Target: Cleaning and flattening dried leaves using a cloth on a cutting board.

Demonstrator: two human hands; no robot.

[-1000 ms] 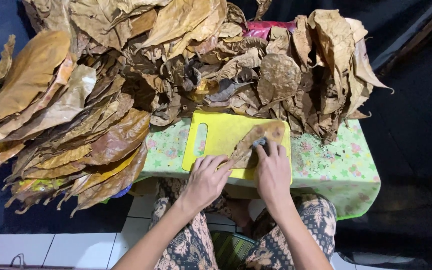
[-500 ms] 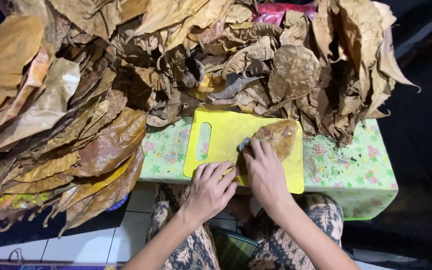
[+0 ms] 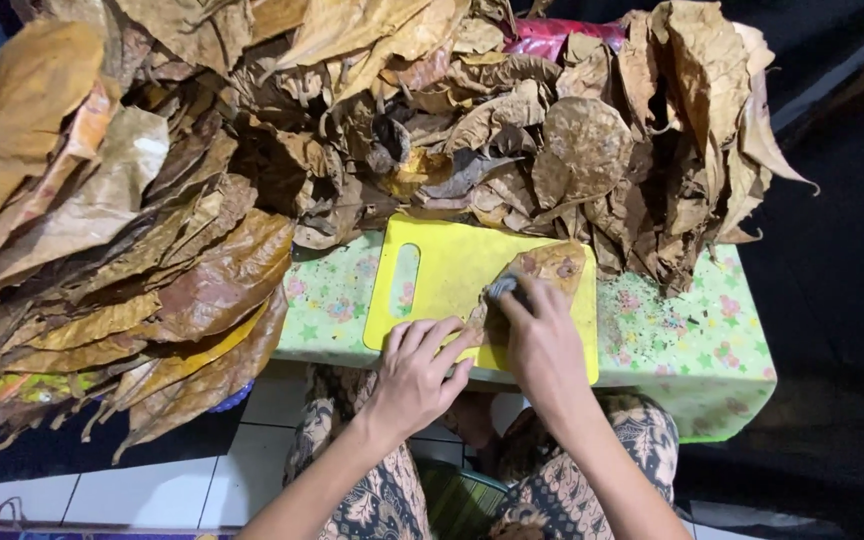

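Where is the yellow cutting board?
In the head view, the yellow cutting board lies mid-picture on the green flowered cloth, just below the heap of dry leaves, under both hands.

The cutting board [image 3: 442,275] looks like smooth, slightly shiny yellow plastic. The leaf [image 3: 544,272] on it is dry, brown and rough. At nine o'clock, the piled leaves [image 3: 142,230] look papery and crinkled.

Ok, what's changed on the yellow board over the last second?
The right hand slid its small grey pad from the leaf's far end toward the near end. The left hand stayed pinning the near end on the yellow board; the pile is untouched.
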